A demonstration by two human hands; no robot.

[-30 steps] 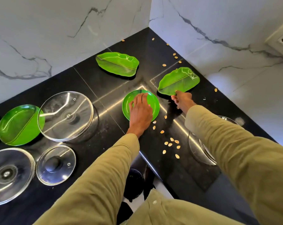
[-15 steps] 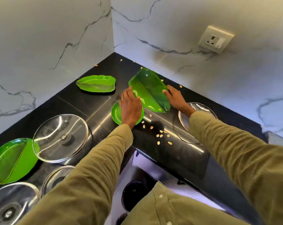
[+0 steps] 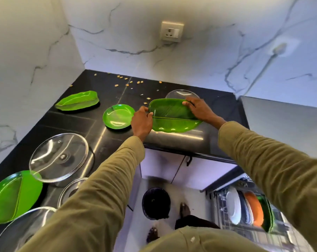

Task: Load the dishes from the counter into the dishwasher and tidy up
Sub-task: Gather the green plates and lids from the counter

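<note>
I hold a green leaf-shaped plate (image 3: 172,115) just above the black counter (image 3: 77,122), near its front edge. My left hand (image 3: 141,121) grips the plate's left end. My right hand (image 3: 199,110) grips its far right rim. A small round green plate (image 3: 117,116) lies on the counter just left of my left hand. Another leaf-shaped plate (image 3: 77,102) lies further left by the wall. At lower right the dishwasher rack (image 3: 245,208) stands open, with white, orange and green plates upright in it.
Several glass lids lie on the counter: a big one (image 3: 59,157) at left, others at bottom left, one (image 3: 179,93) behind the held plate. A divided green plate (image 3: 12,195) sits at far left. Seeds (image 3: 128,82) are scattered near the wall. A dark bin (image 3: 155,202) stands on the floor.
The leaf plate went from resting on the counter to being lifted and tilted, and now sits level in both hands. My left hand left the round plate and took the leaf plate's end.
</note>
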